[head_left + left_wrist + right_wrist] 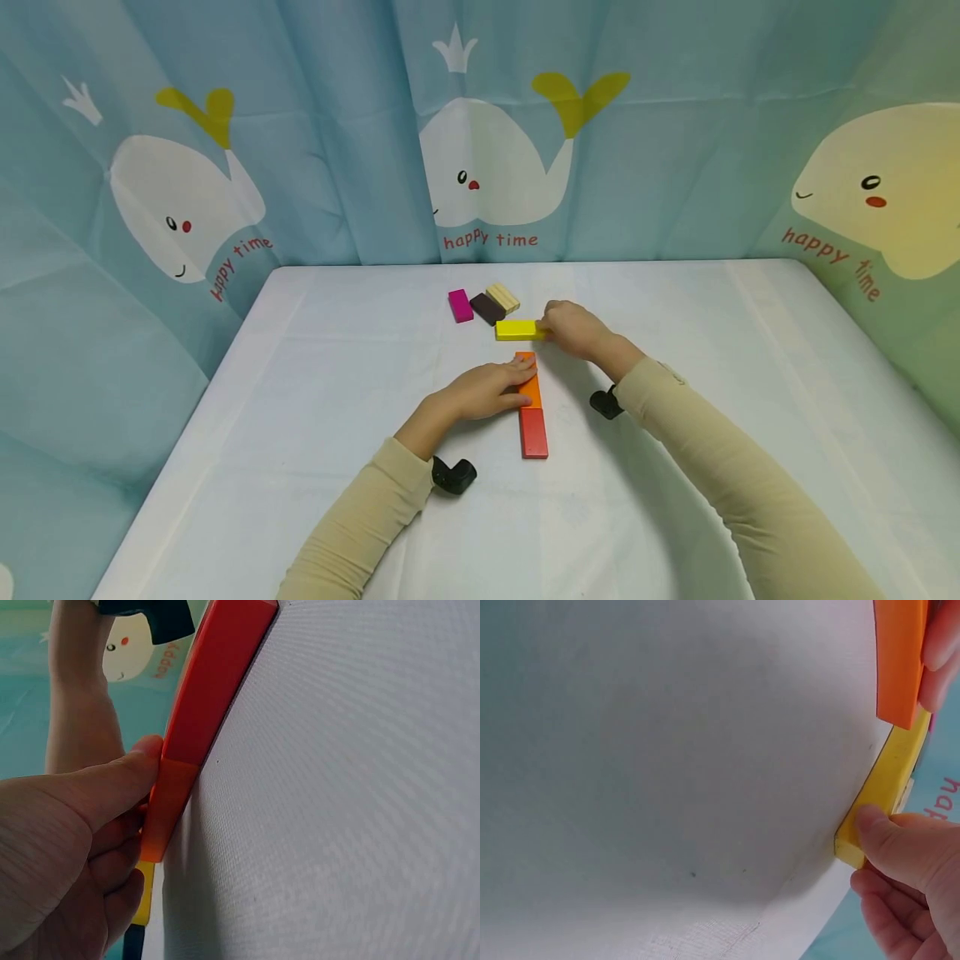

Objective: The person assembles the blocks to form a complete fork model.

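Observation:
An orange block [533,393] and a red block [534,435] lie end to end on the white table. My left hand [483,392] rests its fingers on the orange block, and its thumb [135,761] touches near the joint with the red one. Just beyond the orange block's far end, a yellow block [514,331] lies crosswise. The right hand [577,331] pinches its right end between thumb [877,832] and fingers. In the right wrist view, the orange block [898,664] appears close to the yellow block [889,769].
Behind the yellow block lie a magenta block [461,306], a dark brown block [487,309] and a cream block [503,297]. A blue curtain [360,150] with whale prints hangs behind the white table [337,400]. Each wrist wears a black camera mount [454,477].

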{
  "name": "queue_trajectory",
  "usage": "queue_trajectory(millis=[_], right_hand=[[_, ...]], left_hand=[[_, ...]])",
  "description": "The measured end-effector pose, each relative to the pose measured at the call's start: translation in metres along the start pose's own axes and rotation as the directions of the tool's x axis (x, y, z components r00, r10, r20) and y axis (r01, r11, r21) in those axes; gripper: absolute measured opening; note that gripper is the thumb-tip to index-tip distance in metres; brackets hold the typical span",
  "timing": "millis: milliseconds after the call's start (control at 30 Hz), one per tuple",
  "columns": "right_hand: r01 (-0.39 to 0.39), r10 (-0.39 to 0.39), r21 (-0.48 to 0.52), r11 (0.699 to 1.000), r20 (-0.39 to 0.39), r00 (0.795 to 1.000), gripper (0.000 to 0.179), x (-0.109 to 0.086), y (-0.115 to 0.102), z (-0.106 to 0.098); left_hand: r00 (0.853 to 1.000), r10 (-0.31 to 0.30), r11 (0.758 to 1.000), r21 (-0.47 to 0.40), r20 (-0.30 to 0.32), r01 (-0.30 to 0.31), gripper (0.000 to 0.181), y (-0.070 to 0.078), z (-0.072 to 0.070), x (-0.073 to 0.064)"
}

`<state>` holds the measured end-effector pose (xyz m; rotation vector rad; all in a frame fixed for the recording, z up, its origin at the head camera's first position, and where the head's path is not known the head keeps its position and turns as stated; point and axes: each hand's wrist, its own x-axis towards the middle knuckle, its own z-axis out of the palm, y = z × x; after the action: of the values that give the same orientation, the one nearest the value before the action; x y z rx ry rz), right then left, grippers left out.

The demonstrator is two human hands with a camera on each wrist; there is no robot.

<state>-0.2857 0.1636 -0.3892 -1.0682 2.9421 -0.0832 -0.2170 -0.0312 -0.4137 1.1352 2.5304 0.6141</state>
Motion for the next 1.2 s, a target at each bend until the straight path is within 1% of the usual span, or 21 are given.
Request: queue_trajectory(millis=[200,500,733,1067,1200], right_hand=[[0.002,-0.002,0.003,1.000,0.009,1.000,0.021,-0.002,-0.002,-0.001],[0.026,-0.027,-0.033,0.999,-0.013,1.000,0.013,-0.007,-0.006,-0.001],[-0.005,0.005,-0.027,1.000,-0.002,1.000,0.013,-0.008,-0.009,0.000],[0.029,-0.029,-0.019,0.999,-0.023,0.999,0.011,-0.012,-0.011,0.001],[0.030,-0.030,-0.010,0.999,-0.026,0.999,0.012,-0.013,-0.012,0.001]], left_hand=[[1.000,0.002,1.000,0.001,0.000,-0.002,0.056,0.000,0.000,0.000],[1.000,0.001,1.000,-0.003,-0.002,-0.001,0.055,0.000,0.001,-0.001],[1.000,-0.004,1.000,0.002,0.003,0.004,0.055,0.002,0.001,0.000],[1.000,0.008,1.000,-0.004,-0.003,-0.008,0.056,0.000,0.000,-0.001],[1.000,0.011,1.000,-0.004,-0.005,-0.011,0.056,-0.001,0.000,-0.001]])
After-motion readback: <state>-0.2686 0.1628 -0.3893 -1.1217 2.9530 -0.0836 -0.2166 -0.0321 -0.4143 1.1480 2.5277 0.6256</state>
